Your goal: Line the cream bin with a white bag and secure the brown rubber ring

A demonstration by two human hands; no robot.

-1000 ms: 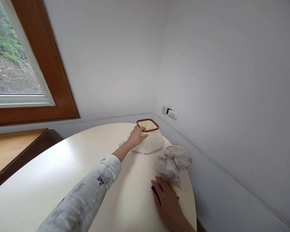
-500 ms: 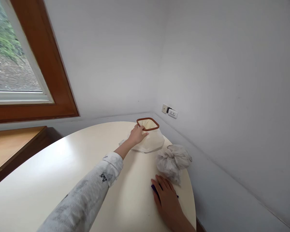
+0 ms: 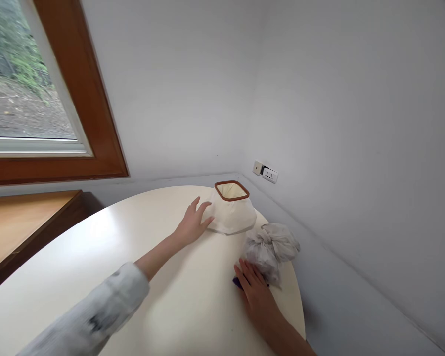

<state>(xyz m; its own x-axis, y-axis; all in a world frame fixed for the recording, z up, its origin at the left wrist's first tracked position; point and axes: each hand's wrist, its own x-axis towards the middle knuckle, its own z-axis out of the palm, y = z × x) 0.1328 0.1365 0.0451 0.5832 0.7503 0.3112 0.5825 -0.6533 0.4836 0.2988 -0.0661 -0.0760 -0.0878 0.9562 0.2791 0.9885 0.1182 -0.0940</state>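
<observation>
A small waste bin [image 3: 232, 217] with a brown squarish rim and a whitish plastic bag over its sides stands at the far side of the table. My left hand [image 3: 193, 223] is just left of the bin, fingers apart and holding nothing. My right hand [image 3: 255, 288] lies low on the table over a dark purple cloth [image 3: 237, 283]; most of the cloth is hidden under the palm and fingers. Right in front of these fingertips sits a knotted greyish plastic bag [image 3: 270, 247], its contents not clearly visible.
The round cream table [image 3: 133, 237] reaches into the room corner, close to the white walls. A wall socket [image 3: 270, 174] is beyond the bin on the right. On the left are a wooden ledge [image 3: 25, 222] and a brown window frame [image 3: 85, 89].
My left hand has let go of the bin's rim and drawn back left and toward me. My right hand has slid slightly forward, closer to the knotted bag. The view has shifted a little.
</observation>
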